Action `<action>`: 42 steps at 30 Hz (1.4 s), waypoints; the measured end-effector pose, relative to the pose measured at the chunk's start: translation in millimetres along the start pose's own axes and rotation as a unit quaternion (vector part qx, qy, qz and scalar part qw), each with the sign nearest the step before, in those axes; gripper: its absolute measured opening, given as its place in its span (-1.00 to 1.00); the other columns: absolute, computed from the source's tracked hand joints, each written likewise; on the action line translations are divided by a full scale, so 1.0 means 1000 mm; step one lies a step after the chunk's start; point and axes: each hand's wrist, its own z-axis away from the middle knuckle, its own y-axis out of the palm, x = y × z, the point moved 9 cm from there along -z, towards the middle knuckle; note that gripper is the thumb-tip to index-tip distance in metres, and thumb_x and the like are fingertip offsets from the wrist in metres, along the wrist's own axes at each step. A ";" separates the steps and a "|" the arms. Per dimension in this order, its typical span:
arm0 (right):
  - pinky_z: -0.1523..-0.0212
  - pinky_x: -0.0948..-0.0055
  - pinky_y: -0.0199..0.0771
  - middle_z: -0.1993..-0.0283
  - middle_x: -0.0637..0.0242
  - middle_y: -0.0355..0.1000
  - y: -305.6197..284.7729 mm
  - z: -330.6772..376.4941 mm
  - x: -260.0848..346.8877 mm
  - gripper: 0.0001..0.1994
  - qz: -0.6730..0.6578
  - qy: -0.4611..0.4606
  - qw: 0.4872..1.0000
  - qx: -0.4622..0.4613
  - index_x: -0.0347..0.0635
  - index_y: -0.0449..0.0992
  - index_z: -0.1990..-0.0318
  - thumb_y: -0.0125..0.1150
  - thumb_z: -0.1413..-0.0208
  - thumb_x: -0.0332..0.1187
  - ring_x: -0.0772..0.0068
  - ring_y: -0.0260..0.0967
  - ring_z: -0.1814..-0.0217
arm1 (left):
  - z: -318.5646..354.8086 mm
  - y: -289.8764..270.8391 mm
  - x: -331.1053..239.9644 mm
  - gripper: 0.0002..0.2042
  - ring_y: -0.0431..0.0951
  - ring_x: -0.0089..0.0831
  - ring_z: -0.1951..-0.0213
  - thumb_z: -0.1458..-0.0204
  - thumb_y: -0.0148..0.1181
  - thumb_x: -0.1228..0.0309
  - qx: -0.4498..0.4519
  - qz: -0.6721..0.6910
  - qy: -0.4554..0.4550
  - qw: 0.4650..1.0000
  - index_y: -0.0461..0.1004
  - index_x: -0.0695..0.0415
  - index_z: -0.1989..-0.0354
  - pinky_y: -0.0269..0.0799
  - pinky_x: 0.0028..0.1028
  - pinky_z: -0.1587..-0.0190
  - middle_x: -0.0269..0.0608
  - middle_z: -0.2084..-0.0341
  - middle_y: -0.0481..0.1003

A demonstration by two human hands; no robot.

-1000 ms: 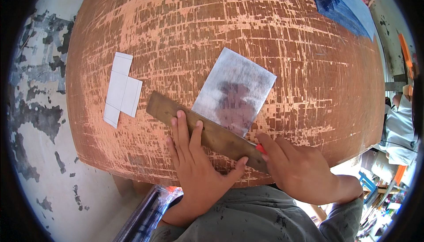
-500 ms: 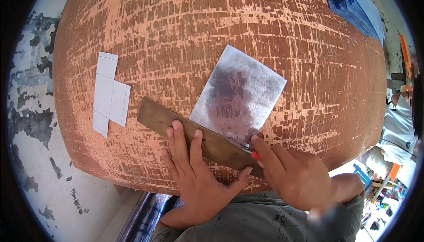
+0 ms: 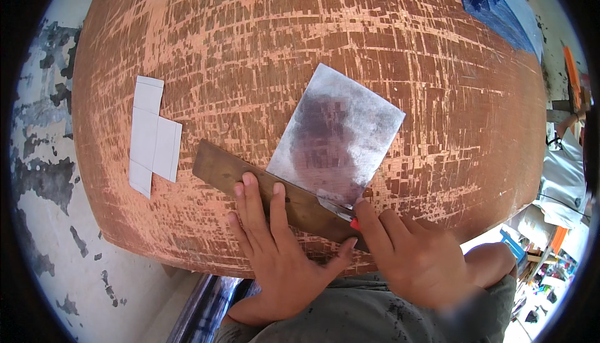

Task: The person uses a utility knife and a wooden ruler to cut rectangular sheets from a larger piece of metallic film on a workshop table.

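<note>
My left hand [image 3: 278, 252] lies with fingers spread on a brown flat straightedge [image 3: 219, 166], pressing it to the board. Closed around a red-handled cutter knife [image 3: 354, 223], my right hand [image 3: 420, 258] is at the straightedge's right part. The knife's blade rests along the straightedge's upper edge. Just beyond that edge lies a translucent, greyish-white square sheet [image 3: 375, 118], its lower side against or under the straightedge. My right fingers hide part of the knife and the sheet's near corner.
All this lies on a large reddish-brown board [image 3: 462, 130] scored with many cut lines. A white paper cutout [image 3: 145, 133] with drawn lines lies at left. Blue sheets [image 3: 500, 11] sit at the far right corner. A person in a white top [image 3: 562, 174] is beyond the right edge.
My right hand has shifted slightly nearer and to the left, and more of the knife blade shows along the straightedge. My left hand stays pressed on the straightedge.
</note>
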 end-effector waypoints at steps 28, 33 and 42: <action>0.58 0.34 0.51 0.33 0.25 0.47 -0.001 0.024 -0.013 -0.69 -0.031 0.041 0.993 0.105 -0.32 0.51 -0.06 0.27 -0.20 -0.38 0.36 0.53 0.56 | -0.001 -0.007 -0.006 0.19 -0.01 0.28 -0.65 0.09 0.60 -0.16 -0.015 -0.017 0.006 1.000 0.09 0.30 -0.58 -0.25 0.37 -0.60 0.36 -0.62 -0.01; 0.61 0.41 0.59 0.43 0.37 0.45 -0.003 0.028 -0.015 -0.86 -0.010 0.040 0.994 0.096 -0.18 0.50 0.15 0.26 -0.20 -0.36 0.42 0.63 0.54 | -0.001 -0.008 -0.007 0.18 0.00 0.26 -0.65 0.07 0.58 -0.19 -0.019 -0.024 0.008 1.000 0.09 0.29 -0.60 -0.24 0.35 -0.60 0.34 -0.62 -0.01; 0.60 0.35 0.59 0.38 0.33 0.49 -0.002 0.038 -0.019 -0.80 0.006 0.042 0.996 0.084 -0.21 0.51 0.04 0.25 -0.27 -0.35 0.36 0.61 0.55 | -0.002 -0.009 -0.006 0.17 -0.02 0.22 -0.66 0.06 0.57 -0.18 -0.031 -0.018 0.010 0.999 0.10 0.31 -0.59 -0.27 0.32 -0.61 0.32 -0.62 0.01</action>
